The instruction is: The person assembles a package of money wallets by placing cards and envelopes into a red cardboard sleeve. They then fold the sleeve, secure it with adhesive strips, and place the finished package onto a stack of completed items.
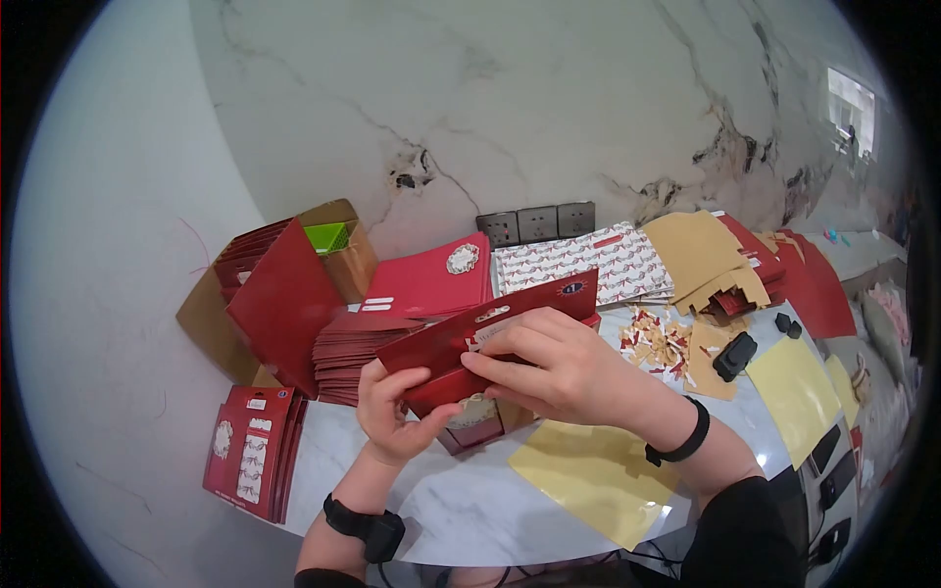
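A red cardboard box stands tilted on the table in front of me, its tall header panel with a hanging slot raised at the back. My left hand is closed around its left corner, thumb in front and fingers behind the edge. Bent over the front of the header, my right hand has its fingers pressed together at the red flap. Those fingers hide part of the printed label. Lower on the box, a pale patterned front shows beneath my hands.
Behind the box lie a stack of folded red cards, flat red sheets and patterned sheets. A brown carton holds red pieces at left. Finished-looking red packs lean nearby. Paper scraps and yellow sheets lie rightward.
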{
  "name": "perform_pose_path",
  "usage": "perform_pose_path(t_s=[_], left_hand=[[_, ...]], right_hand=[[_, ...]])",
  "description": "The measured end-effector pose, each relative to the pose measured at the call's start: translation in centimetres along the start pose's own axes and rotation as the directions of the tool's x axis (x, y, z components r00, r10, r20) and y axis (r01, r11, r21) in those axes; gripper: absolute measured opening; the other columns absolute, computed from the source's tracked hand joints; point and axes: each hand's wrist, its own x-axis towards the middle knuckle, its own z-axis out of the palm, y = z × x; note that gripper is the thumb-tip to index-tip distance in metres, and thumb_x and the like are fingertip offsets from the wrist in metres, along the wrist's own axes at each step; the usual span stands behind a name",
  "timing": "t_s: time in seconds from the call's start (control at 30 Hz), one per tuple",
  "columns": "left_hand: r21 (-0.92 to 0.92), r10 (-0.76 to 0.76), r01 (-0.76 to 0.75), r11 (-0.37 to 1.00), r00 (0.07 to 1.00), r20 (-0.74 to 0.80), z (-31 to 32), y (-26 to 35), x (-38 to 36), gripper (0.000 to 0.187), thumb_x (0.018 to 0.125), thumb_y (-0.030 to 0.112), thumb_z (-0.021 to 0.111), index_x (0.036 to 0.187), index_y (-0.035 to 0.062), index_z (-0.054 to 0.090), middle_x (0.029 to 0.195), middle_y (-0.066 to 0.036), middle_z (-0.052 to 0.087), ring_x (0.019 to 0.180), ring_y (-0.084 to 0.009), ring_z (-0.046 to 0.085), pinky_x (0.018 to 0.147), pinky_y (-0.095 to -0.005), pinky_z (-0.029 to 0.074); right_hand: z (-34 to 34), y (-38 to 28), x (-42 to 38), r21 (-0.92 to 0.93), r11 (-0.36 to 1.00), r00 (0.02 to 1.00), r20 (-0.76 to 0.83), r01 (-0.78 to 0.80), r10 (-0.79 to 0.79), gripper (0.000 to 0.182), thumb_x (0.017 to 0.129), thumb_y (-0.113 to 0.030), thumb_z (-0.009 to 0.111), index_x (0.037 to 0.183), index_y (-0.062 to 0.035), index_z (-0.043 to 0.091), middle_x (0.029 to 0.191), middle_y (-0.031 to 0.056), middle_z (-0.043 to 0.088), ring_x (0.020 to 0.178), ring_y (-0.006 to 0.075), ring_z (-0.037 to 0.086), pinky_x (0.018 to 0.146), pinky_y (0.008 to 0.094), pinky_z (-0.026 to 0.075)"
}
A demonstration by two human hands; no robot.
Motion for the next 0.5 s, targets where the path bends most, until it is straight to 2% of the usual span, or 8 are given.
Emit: perform_pose_path(t_s=[0.03, 0.07, 0.13, 0.17, 0.23, 0.37, 0.43, 0.5], left_hand=[[-0.187, -0.056, 0.034, 0.982, 0.992, -0.117, 0.7, 0.1, 0.0, 0.045, 0.08, 0.019, 0.084, 0.113, 0.0064, 0.056, 0.107, -0.011, 0.056, 0.092, -0.0209, 0.06, 0.083, -0.0323, 0.051], [-0.186, -0.056, 0.033, 0.982, 0.991, -0.12, 1.0, 0.1, -0.3, 0.045, 0.08, 0.019, 0.084, 0.113, 0.0064, 0.056, 0.107, -0.011, 0.056, 0.092, -0.0209, 0.06, 0.083, -0.0323, 0.051], [-0.37, -0.146, 0.068, 0.926, 0.971, -0.188, 1.2, -0.1, -1.3, 0.033, 0.091, 0.014, 0.069, 0.116, 0.0068, 0.048, 0.102, -0.012, 0.056, 0.091, -0.0191, 0.057, 0.086, -0.0311, 0.047], [-0.368, -0.147, 0.069, 0.927, 0.971, -0.19, 0.7, -0.4, -2.3, 0.033, 0.091, 0.014, 0.069, 0.116, 0.0068, 0.048, 0.102, -0.012, 0.056, 0.091, -0.0191, 0.057, 0.086, -0.0311, 0.047], [-0.289, -0.253, 0.229, 0.93, 0.966, -0.047, -0.6, -0.8, -3.8, 0.028, 0.095, 0.021, 0.058, 0.114, 0.0066, 0.044, 0.11, -0.009, 0.052, 0.108, -0.0192, 0.053, 0.099, -0.0351, 0.041], [-0.305, -0.33, 0.299, 0.904, 0.942, -0.054, -0.2, 0.1, -3.1, 0.034, 0.093, 0.016, 0.053, 0.121, 0.0041, 0.04, 0.115, -0.011, 0.053, 0.114, -0.02, 0.053, 0.103, -0.0354, 0.039], [-0.457, -0.483, 0.359, 0.814, 0.855, -0.188, 1.4, 2.8, 0.1, 0.039, 0.088, 0.009, 0.048, 0.126, 0.0009, 0.041, 0.12, -0.014, 0.055, 0.117, -0.0202, 0.054, 0.105, -0.035, 0.038], [-0.494, -0.554, 0.449, 0.745, 0.828, -0.083, 0.7, 3.9, 1.8, 0.043, 0.087, 0.007, 0.046, 0.129, 0.0003, 0.039, 0.124, -0.015, 0.054, 0.118, -0.0208, 0.053, 0.106, -0.0348, 0.038]], right_hand=[[0.0, 0.0, 0.0, -0.004, 1.0, 1.0, 0.01, -0.001, 0.001, 0.041, 0.073, -0.013, 0.079, 0.112, -0.0034, 0.067, 0.101, 0.007, 0.064, 0.091, 0.0242, 0.064, 0.077, 0.0368, 0.052], [-0.1, -0.2, 0.0, -0.003, 1.0, 1.0, 0.012, 0.001, -0.001, 0.041, 0.073, -0.013, 0.079, 0.112, -0.0034, 0.067, 0.101, 0.007, 0.064, 0.091, 0.0242, 0.064, 0.077, 0.0368, 0.052], [-0.4, -0.6, 0.3, -0.04, 0.999, 0.999, 0.027, -0.027, 0.028, 0.043, 0.072, -0.016, 0.08, 0.11, -0.003, 0.067, 0.099, 0.0062, 0.063, 0.089, 0.0229, 0.064, 0.077, 0.036, 0.05], [-0.4, -0.9, 0.3, -0.037, 0.999, 0.999, 0.028, -0.026, 0.027, 0.043, 0.072, -0.016, 0.08, 0.11, -0.003, 0.067, 0.099, 0.0062, 0.063, 0.089, 0.0229, 0.064, 0.077, 0.036, 0.05], [-0.3, -1.3, 0.4, -0.128, 0.992, 1.0, 0.017, -0.011, 0.013, 0.044, 0.071, -0.019, 0.082, 0.109, -0.0027, 0.068, 0.098, 0.0055, 0.063, 0.088, 0.0215, 0.063, 0.078, 0.0355, 0.049], [-0.3, -1.5, 0.5, -0.136, 0.991, 1.0, 0.012, -0.017, 0.019, 0.043, 0.071, -0.019, 0.082, 0.108, -0.0025, 0.068, 0.098, 0.0054, 0.063, 0.087, 0.0209, 0.063, 0.08, 0.0356, 0.048], [-0.2, -1.5, 0.4, -0.121, 0.992, 1.0, 0.022, -0.017, 0.02, 0.042, 0.071, -0.017, 0.081, 0.108, -0.0028, 0.068, 0.098, 0.0063, 0.063, 0.087, 0.0218, 0.063, 0.079, 0.036, 0.049], [0.0, -1.4, 0.4, -0.136, 0.991, 1.0, 0.014, -0.007, 0.009, 0.04, 0.071, -0.017, 0.077, 0.107, -0.0005, 0.067, 0.098, 0.0073, 0.062, 0.089, 0.0225, 0.062, 0.079, 0.0355, 0.05]])
